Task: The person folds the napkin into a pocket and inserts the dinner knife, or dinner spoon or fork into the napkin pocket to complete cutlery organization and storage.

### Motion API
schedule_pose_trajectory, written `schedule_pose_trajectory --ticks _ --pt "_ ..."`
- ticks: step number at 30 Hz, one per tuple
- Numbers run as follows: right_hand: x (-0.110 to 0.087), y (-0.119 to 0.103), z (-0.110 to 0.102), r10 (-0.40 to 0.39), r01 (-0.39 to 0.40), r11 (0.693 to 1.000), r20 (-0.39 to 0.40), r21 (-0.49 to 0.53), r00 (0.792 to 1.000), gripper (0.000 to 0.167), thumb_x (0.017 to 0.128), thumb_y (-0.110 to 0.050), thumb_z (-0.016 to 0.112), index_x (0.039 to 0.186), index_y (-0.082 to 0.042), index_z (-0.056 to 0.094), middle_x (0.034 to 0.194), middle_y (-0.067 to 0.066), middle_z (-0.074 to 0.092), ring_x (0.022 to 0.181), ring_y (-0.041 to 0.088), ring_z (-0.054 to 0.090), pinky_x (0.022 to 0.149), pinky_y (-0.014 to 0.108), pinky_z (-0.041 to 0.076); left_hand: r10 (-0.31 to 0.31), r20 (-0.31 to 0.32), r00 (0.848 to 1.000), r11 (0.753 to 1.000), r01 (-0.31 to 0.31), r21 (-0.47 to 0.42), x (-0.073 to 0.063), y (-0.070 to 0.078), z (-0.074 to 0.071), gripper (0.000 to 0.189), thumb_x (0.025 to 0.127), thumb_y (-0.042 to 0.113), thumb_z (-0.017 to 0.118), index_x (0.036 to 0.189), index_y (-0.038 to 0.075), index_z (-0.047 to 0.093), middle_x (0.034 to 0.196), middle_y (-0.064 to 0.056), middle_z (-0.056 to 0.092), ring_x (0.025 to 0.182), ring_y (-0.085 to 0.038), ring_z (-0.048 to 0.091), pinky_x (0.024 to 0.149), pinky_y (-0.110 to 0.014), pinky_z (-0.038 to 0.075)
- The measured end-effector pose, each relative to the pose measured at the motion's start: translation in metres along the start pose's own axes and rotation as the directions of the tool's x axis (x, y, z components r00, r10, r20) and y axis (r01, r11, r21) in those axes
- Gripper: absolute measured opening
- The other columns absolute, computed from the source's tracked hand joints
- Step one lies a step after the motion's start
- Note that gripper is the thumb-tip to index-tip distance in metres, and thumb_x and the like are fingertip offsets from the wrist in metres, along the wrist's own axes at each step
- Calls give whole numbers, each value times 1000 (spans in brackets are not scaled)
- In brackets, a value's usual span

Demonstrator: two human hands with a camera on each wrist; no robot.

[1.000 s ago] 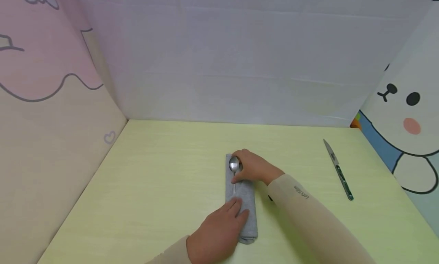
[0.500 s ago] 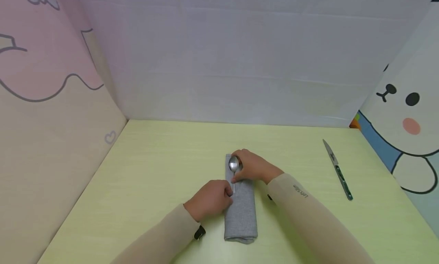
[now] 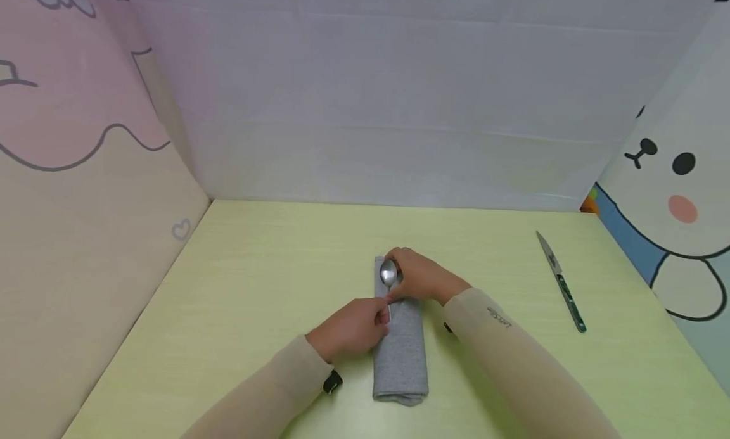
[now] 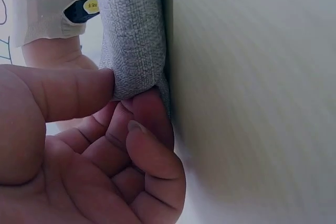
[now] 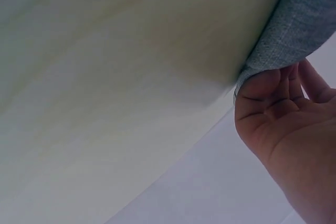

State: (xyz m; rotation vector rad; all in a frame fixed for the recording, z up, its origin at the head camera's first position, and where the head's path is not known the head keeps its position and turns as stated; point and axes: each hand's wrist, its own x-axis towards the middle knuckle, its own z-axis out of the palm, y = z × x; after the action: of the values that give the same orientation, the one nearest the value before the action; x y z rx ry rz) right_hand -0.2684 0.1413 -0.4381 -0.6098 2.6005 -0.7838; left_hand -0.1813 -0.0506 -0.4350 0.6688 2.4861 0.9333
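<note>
A folded grey cloth napkin lies lengthwise on the table. On its far part rests a metal spoon, bowl away from me; its handle is partly hidden by my hands. My left hand is at the napkin's left edge beside the handle. In the left wrist view, its thumb lies on the rolled cloth and its fingers tuck under, pinching the edge. My right hand reaches over the far end from the right, thumb by the spoon handle. In the right wrist view, its fingers curl beneath the cloth's edge.
To the right on the pale yellow table lies a knife with a dark green handle, blade pointing away. A white wall stands behind the table, with cartoon-patterned panels on the left and the right.
My left hand has lifted from lying on the napkin's near part and moved forward and left, where it now pinches the left edge. My right hand, the spoon and the knife stay in place.
</note>
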Motion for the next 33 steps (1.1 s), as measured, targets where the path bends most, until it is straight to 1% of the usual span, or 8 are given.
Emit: schedule_pose_trajectory --ticks 4,12,14,17,20,27,30,33 --pt "1 1 0 7 -7 1000 -3 4 1000 77 76 -27 95 137 -4 52 128 8 56 114 22 55 98 39 47 9 -6 1000 1000 -9 3 0 0 0 17 99 5 63 86 13 54 91 2 57 75 -13 51 68 -28 43" --pt "-1 0 -2 10 -10 1000 19 7 1000 78 74 -32 96 132 -5 52 120 5 57 107 20 56 94 39 49 -34 11 999 999 34 23 -1 3 1 17 99 7 64 86 13 54 76 2 51 69 -12 50 65 -29 42" --pt "-1 0 -3 22 -23 999 26 37 999 73 79 -31 93 133 -7 51 119 6 58 105 21 57 92 40 49 -42 13 999 999 42 26 -2 4 0 18 99 8 64 85 13 55 76 2 51 69 -12 49 64 -29 42" --pt "0 2 -4 39 -42 994 28 102 999 59 89 -27 84 133 -10 48 118 8 60 103 23 57 89 40 49 -53 13 998 998 53 31 -2 5 0 19 100 8 63 83 13 54 75 2 51 68 -12 49 64 -29 42" --pt "2 4 -3 51 -54 982 23 182 998 46 97 -22 76 131 -12 47 112 9 62 97 24 57 84 40 48 -62 14 998 997 61 41 -1 4 1 19 100 9 63 83 14 55 75 2 51 68 -11 50 64 -29 42" --pt "7 -2 3 130 -124 929 6 348 992 37 99 -10 70 130 -13 50 85 10 65 74 21 63 69 34 50 -46 6 999 998 46 44 -3 5 2 21 100 8 62 82 14 53 72 3 49 66 -11 48 62 -27 40" --pt "8 -6 4 173 -143 904 -39 402 984 34 99 -5 68 127 -12 52 83 12 64 68 22 66 66 33 54 -33 0 999 999 33 42 -4 6 1 22 100 7 63 82 14 52 71 3 48 65 -10 47 61 -27 40" --pt "10 -9 4 204 -147 895 -93 421 974 32 98 -3 68 124 -12 53 86 14 62 67 21 66 65 33 56 -31 -3 1000 999 31 36 -6 9 0 21 100 7 62 82 14 53 71 3 49 65 -10 48 60 -26 41"
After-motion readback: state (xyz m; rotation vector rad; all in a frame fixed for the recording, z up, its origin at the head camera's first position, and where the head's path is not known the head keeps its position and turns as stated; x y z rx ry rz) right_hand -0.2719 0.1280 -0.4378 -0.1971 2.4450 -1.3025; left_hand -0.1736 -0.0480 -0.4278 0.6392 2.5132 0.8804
